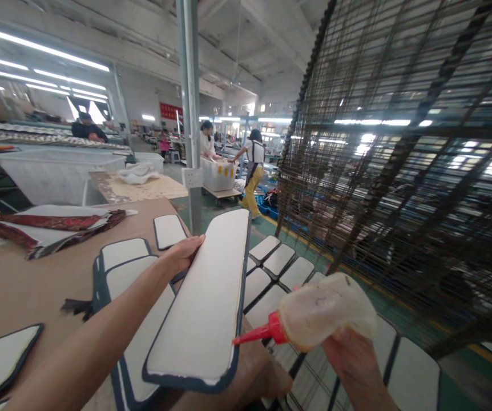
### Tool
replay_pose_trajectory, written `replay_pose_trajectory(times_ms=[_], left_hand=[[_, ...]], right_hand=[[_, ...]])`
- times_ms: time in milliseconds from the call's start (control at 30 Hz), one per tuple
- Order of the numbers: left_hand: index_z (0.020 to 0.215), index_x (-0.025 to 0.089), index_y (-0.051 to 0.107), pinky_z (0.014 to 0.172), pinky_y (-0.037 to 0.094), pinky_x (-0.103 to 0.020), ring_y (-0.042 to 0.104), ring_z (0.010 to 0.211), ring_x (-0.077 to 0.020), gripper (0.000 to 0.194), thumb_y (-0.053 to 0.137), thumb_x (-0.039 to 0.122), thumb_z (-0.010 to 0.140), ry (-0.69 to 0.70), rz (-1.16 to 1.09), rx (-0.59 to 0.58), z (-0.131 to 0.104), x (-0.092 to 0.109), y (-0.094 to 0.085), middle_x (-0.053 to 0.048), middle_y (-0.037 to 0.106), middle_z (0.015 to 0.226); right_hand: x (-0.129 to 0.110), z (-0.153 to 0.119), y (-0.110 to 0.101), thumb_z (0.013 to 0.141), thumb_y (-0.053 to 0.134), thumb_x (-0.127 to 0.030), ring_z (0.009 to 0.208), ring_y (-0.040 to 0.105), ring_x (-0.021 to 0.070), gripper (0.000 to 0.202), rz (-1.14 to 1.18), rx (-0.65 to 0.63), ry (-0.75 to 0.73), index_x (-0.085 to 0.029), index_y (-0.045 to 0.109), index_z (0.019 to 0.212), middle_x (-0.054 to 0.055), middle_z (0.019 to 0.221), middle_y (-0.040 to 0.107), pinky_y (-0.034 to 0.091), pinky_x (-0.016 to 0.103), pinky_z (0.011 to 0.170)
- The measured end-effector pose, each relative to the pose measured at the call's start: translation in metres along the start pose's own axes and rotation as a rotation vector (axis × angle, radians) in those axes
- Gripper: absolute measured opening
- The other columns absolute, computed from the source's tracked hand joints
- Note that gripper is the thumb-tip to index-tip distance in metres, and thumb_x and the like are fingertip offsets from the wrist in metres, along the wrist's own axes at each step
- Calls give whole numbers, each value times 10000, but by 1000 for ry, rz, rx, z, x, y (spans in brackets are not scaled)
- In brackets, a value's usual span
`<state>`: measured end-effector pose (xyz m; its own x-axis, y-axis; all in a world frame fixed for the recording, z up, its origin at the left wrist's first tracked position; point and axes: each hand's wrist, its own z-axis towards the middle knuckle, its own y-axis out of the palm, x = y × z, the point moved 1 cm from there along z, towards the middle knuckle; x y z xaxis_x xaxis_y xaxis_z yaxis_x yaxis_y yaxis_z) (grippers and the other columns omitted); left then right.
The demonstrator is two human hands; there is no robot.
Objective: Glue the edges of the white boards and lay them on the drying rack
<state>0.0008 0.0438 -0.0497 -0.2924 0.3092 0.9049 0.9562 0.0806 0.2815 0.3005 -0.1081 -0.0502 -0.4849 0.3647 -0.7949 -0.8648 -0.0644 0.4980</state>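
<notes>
My left hand [186, 251] grips the upper left edge of a long white panel [207, 302] with dark blue edging, holding it tilted up. My right hand [349, 348] is wrapped round a translucent squeeze bottle [327, 311] with a red nozzle. The nozzle tip is at the lower right edge of the panel, where a thin bead of glue-like stuff runs along the border. Behind the held panel, similar edged panels [138, 297] lie stacked on the brown table [70, 285].
Several small white panels [280, 260] lie in rows at the right, beside a tall metal mesh rack [400, 142]. Red patterned fabric [57, 225] is on the table's left. A grey post [190, 114] rises beyond the table. People stand farther back near a white bin [218, 174].
</notes>
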Motion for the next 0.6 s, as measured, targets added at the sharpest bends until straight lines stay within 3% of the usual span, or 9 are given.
replay_pose_trajectory(times_ms=[433,600], left_hand=[[990,90,661,492,558,-281,624,430,-173,207,611,240,857,-25,-76,66,13,2,-16,-57,732,661],[1015,77,650,477,559,-282,620,415,-175,220,481,176,915,-25,-130,105,14,0,-20,-48,716,607]], right_hand=[[1,1,3,612,827,-381,947,671,357,638,-2,-14,-39,-242,622,1200,124,977,725,487,547,900],[-4,1,7,591,841,-391,872,692,346,629,-25,37,-88,-229,643,1166,111,883,738,506,539,874]])
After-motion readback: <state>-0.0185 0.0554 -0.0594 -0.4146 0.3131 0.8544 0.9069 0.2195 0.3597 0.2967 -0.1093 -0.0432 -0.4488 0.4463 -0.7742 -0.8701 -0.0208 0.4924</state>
